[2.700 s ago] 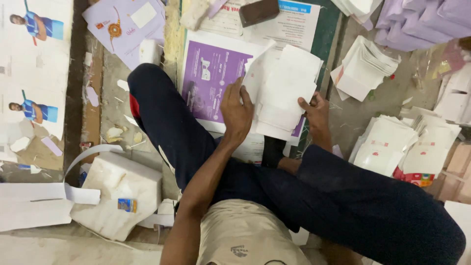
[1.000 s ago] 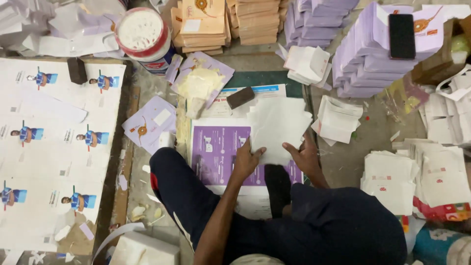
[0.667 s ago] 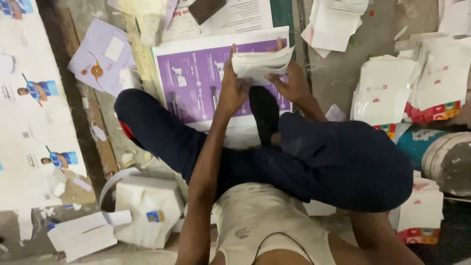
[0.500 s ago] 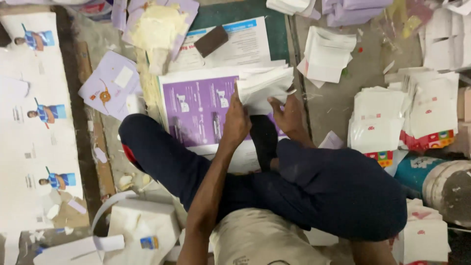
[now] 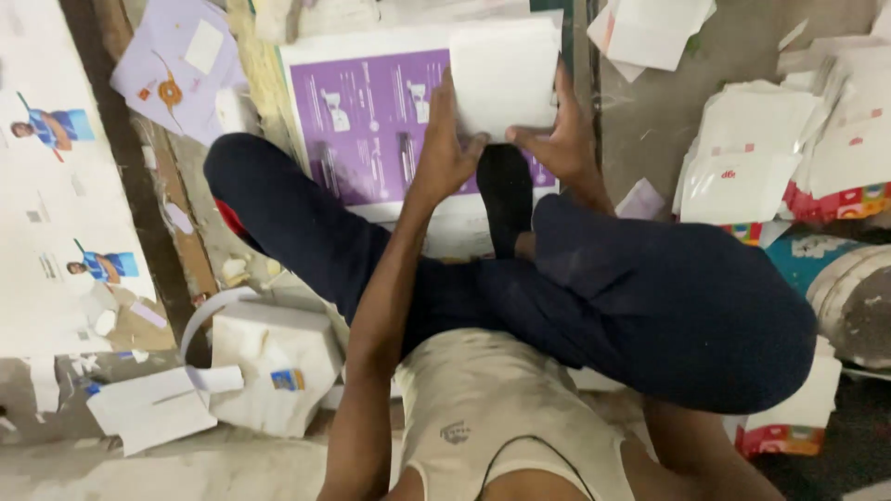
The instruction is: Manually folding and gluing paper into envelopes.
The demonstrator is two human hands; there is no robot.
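I sit cross-legged on the floor in dark trousers. Both hands hold a stack of white paper sheets on top of a purple printed sheet. My left hand grips the stack's left edge. My right hand grips its lower right edge. My dark-socked foot rests just below the stack.
A white wrapped paper bundle with a loose strap lies at my left. A lilac envelope and large printed white sheets lie at the far left. Piles of folded white paper crowd the right. Loose white sheets lie at the top right.
The view has shifted and closed in. The stack, earlier lifted and bent in both hands, now sits squared flat on the purple sheet, held by both hands.
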